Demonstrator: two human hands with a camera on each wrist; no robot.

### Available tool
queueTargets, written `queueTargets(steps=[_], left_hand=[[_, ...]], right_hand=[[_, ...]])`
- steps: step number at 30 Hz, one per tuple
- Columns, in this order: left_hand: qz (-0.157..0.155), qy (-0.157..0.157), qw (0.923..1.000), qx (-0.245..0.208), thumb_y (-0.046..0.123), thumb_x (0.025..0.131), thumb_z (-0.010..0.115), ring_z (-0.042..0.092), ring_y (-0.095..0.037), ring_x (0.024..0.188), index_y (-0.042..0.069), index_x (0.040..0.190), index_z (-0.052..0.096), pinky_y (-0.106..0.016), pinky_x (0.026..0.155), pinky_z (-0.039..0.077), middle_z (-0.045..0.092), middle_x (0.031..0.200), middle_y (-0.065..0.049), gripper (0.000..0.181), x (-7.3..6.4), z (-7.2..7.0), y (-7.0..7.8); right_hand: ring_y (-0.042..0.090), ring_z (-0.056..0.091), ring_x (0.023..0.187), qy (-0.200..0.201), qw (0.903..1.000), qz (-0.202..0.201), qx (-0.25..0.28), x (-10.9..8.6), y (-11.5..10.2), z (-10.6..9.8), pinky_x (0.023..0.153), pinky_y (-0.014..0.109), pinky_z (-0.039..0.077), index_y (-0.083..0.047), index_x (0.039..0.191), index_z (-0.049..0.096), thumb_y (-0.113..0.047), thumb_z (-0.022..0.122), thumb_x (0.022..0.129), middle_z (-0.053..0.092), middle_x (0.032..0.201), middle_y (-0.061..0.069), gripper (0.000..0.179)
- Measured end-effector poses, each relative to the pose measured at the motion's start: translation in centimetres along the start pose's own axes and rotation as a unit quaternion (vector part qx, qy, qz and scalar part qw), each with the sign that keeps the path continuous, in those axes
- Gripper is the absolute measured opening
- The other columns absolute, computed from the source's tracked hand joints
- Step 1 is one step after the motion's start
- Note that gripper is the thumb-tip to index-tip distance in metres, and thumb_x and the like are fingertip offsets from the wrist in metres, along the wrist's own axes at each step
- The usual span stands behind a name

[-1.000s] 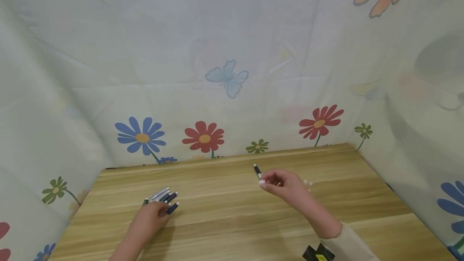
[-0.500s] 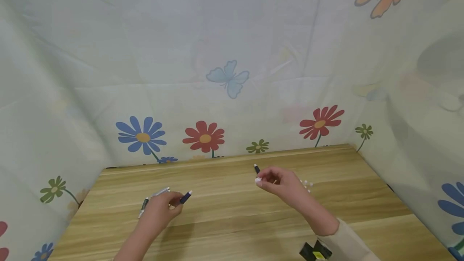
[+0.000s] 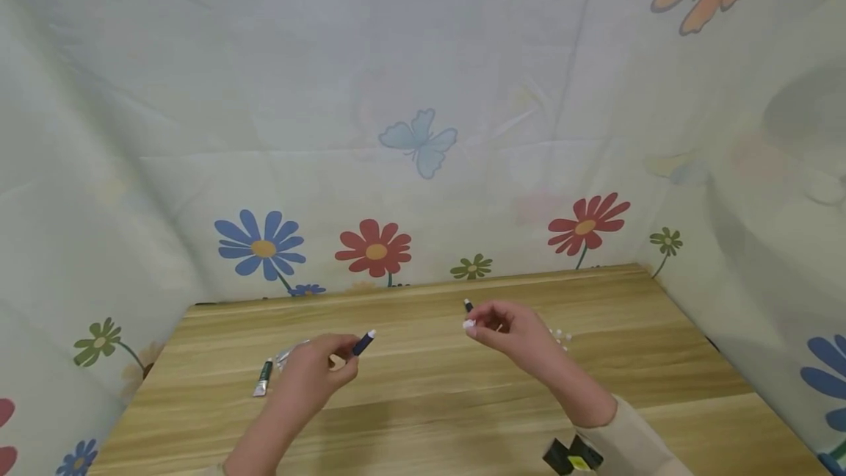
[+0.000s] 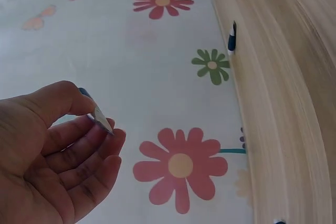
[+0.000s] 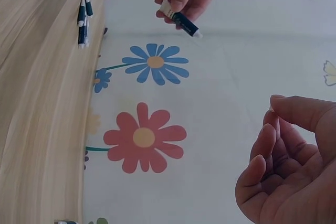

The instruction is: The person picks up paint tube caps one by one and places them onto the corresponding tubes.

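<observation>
My left hand [image 3: 320, 369] pinches a small dark blue paint tube [image 3: 363, 343] between thumb and fingers, its white cap pointing up and to the right. In the right wrist view the same tube [image 5: 185, 23] shows its pale crimped end at the fingers. Further right, my right hand [image 3: 515, 333] pinches a tiny white piece [image 3: 468, 324] at the tips of thumb and forefinger; its kind cannot be made out. Partly hidden behind that hand lies another dark paint tube [image 3: 468, 305] with a white end.
On the wooden table [image 3: 423, 402], a green-labelled paint tube [image 3: 264, 377] lies left of my left hand, which partly covers a cluster of tubes [image 3: 284, 353]. Several small white pieces [image 3: 560, 334] lie behind my right wrist. Flowered cloth [image 3: 423, 226] borders the table.
My left hand has lifted the dark blue paint tube off the cluster and carried it up and right. The right hand, with the white piece, has shifted slightly left.
</observation>
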State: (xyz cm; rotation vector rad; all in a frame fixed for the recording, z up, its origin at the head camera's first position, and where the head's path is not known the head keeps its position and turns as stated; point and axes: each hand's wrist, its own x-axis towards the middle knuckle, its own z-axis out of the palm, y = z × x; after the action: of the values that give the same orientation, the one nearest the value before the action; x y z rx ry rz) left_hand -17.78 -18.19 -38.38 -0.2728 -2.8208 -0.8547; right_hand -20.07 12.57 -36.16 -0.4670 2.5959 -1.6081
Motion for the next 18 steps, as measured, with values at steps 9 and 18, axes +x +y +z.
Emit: queueTargets(steps=[9, 18], left_hand=[[0.034, 0.021, 0.9989, -0.024, 0.000, 0.087, 0.071, 0.070, -0.013, 0.083, 0.008, 0.107, 0.079, -0.031, 0.074, 0.061, 0.079, 0.096, -0.004, 0.023, -0.1, 0.1, 2.6], [0.035, 0.040, 0.9975, -0.046, 0.008, 0.090, 0.076, 0.074, -0.014, 0.082, 0.010, 0.102, 0.081, -0.026, 0.070, 0.059, 0.081, 0.096, -0.004, 0.013, 0.1, 1.4, 2.8]], right_hand=[[0.013, 0.056, 0.078, 0.007, 1.0000, -0.005, 0.005, 0.0, -0.6, -0.2, 0.066, 0.022, 0.046, -0.005, 0.108, 0.071, -0.019, 0.073, 0.095, 0.069, 0.093, 0.008, 0.019], [0.015, 0.055, 0.078, 0.004, 0.9998, -0.015, 0.008, 0.1, -0.8, -0.2, 0.065, 0.022, 0.046, -0.005, 0.108, 0.071, -0.019, 0.073, 0.096, 0.068, 0.093, 0.009, 0.019]])
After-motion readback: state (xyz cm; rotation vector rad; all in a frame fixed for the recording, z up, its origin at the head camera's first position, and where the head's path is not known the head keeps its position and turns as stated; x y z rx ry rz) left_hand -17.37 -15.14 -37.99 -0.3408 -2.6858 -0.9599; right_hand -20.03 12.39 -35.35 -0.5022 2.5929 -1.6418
